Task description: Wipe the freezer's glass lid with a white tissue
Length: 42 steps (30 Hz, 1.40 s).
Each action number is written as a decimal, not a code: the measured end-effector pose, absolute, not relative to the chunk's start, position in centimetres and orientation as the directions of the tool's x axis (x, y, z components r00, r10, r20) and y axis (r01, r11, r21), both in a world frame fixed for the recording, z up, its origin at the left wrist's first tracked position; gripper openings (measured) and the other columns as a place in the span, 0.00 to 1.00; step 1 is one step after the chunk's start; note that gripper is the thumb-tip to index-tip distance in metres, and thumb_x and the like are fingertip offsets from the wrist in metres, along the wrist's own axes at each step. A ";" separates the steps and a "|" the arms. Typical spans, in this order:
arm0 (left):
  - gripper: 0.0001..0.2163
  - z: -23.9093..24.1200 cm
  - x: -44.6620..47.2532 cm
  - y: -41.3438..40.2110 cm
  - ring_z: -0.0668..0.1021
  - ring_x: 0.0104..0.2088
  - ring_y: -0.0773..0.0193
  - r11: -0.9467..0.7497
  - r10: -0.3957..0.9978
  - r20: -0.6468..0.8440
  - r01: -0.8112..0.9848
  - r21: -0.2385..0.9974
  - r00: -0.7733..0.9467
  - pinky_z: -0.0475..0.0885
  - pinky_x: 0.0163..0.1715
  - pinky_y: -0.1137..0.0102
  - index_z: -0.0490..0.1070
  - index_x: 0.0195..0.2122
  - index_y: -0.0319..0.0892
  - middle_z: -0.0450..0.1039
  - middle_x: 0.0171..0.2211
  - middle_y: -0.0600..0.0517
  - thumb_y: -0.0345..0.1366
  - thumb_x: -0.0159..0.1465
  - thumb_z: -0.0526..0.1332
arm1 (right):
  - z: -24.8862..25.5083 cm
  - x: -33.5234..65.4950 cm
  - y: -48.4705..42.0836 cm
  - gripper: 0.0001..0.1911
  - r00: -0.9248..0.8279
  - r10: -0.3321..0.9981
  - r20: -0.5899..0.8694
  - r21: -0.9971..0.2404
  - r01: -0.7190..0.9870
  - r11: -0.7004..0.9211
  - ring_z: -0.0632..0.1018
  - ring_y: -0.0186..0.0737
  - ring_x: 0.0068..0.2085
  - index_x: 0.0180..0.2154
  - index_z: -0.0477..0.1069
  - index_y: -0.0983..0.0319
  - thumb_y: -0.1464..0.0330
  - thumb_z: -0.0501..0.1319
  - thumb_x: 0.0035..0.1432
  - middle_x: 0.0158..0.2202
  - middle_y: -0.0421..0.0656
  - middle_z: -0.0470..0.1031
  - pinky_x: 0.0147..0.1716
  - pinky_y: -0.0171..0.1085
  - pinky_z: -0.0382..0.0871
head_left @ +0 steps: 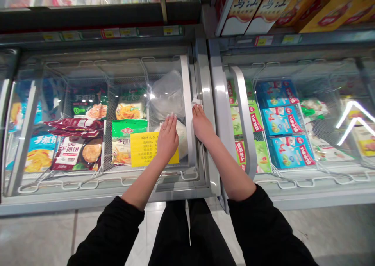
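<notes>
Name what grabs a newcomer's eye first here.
Two bare hands at centre: the left hand lies flat on the freezer's glass lid, the right hand presses a white cloth against the lid's frame. A yellow notice sits beside the left hand.

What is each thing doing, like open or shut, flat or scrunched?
Left freezer lid: shut, glass over the food.
Right freezer lid: shut.
Left hand: open, flat on the glass.
Right hand: pressing a cloth on the lid frame.
White cloth: scrunched under the fingertips.
Yellow notice: stuck flat on the glass.
</notes>
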<state>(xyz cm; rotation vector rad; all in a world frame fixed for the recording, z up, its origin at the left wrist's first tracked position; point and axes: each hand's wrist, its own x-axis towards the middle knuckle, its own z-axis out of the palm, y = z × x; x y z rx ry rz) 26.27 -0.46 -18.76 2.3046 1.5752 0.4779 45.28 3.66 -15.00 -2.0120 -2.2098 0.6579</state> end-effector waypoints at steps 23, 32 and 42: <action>0.30 -18.9 27.9 8.3 0.59 0.79 0.53 -0.255 0.967 0.062 0.907 0.336 0.248 0.58 0.78 0.49 0.56 0.79 0.39 0.56 0.79 0.44 0.30 0.76 0.50 | -14.1 45.0 3.9 0.35 -0.105 0.972 -0.209 -0.307 0.951 0.037 0.63 0.54 0.78 0.72 0.63 0.80 0.86 0.46 0.66 0.74 0.65 0.63 0.77 0.50 0.61; 0.30 -18.8 28.0 8.2 0.61 0.79 0.52 -0.246 0.969 0.070 0.907 0.342 0.236 0.60 0.77 0.49 0.58 0.78 0.38 0.58 0.78 0.42 0.29 0.75 0.50 | -13.1 45.4 9.4 0.35 -0.165 0.953 -0.255 -0.289 0.953 0.087 0.58 0.55 0.79 0.72 0.60 0.87 0.88 0.45 0.65 0.76 0.69 0.58 0.79 0.49 0.56; 0.31 -19.0 27.9 8.1 0.62 0.78 0.52 -0.254 0.967 0.077 0.908 0.333 0.242 0.61 0.77 0.49 0.57 0.78 0.38 0.58 0.78 0.42 0.28 0.74 0.52 | -14.5 46.0 8.8 0.34 -0.193 0.957 -0.218 -0.300 0.946 0.122 0.60 0.55 0.79 0.71 0.62 0.86 0.86 0.45 0.66 0.75 0.71 0.60 0.78 0.52 0.58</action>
